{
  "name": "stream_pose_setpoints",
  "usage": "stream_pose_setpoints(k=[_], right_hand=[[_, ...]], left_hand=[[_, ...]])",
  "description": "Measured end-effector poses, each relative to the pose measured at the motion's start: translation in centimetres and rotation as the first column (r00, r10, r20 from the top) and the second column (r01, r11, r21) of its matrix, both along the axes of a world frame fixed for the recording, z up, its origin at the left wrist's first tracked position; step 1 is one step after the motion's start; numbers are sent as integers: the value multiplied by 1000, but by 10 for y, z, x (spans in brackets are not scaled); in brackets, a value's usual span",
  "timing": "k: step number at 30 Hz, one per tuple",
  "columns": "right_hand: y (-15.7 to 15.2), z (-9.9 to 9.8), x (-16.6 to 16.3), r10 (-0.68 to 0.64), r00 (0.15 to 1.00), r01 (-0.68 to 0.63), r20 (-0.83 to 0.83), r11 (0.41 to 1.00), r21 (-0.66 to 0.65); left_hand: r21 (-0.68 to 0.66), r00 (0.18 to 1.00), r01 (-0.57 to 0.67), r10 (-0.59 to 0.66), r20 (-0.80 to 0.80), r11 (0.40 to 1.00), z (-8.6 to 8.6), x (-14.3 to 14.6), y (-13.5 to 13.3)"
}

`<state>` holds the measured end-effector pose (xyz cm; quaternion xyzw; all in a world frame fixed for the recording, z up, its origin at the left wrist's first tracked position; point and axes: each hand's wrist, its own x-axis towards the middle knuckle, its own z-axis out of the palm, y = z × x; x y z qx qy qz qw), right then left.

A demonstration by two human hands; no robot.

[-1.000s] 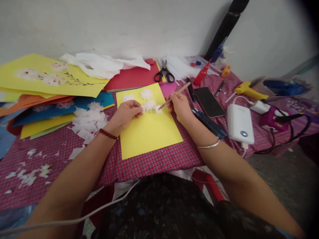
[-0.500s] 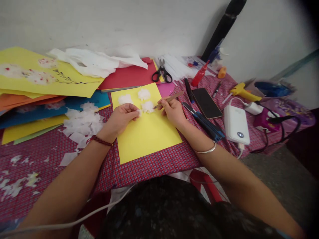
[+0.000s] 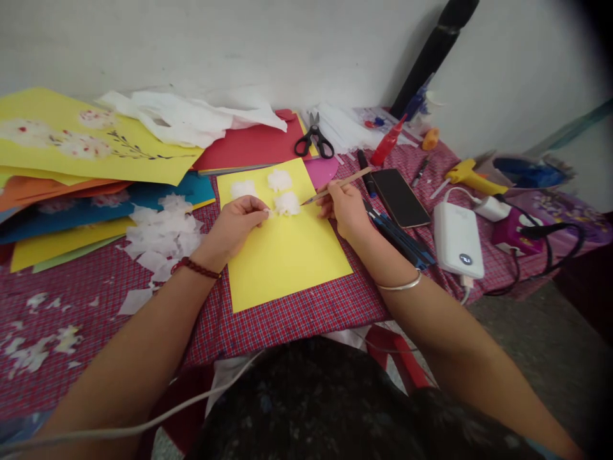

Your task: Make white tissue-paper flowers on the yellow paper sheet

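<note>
A yellow sheet (image 3: pixel 287 255) lies on the red checked cloth in front of me. Three white tissue puffs (image 3: pixel 286 202) sit near its far edge. My left hand (image 3: pixel 237 223) rests on the sheet's left side, fingers pinched on a small bit of white tissue next to the nearest puff. My right hand (image 3: pixel 345 206) grips a thin wooden stick (image 3: pixel 335 185) like a pencil, its tip pointing at that puff from the right.
Cut white tissue squares (image 3: pixel 163 236) lie left of the sheet, beside stacked coloured papers (image 3: pixel 90 166). Scissors (image 3: pixel 313 137), a red glue bottle (image 3: pixel 387 144), a phone (image 3: pixel 400 197), pens (image 3: pixel 397 233), a white power bank (image 3: pixel 457 237) and a yellow glue gun (image 3: pixel 472 177) crowd the back and right.
The small tissue bit at the stick's tip a second ago is gone from there; my left hand now pinches a bit by the puff. The stick stays aimed at the puff.
</note>
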<state>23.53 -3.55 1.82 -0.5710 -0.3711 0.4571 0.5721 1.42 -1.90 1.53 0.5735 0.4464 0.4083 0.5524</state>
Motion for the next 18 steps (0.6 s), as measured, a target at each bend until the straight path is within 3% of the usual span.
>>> stream_pose_setpoints(k=[3,7,10,14,18], right_hand=[[-2,1,0,48,999,-48,22,999,22],[-5,0,-6,214,964,-229,161,970,82],[-5,-1,-9,213,958,-238,194,964,115],[-4,-4,-8,179,964,-206,197,971,124],[-2,-7,-7,189,963,-214,193,970,117]], left_hand=[[-11,999,-17,18,41,1000,0,1,1],[-59,994,-43,49,97,997,0,3,2],[-63,996,-20,25,85,998,0,2,2],[-1,999,48,-48,-7,999,0,0,1],[58,970,132,-117,-215,990,10,4,-2]])
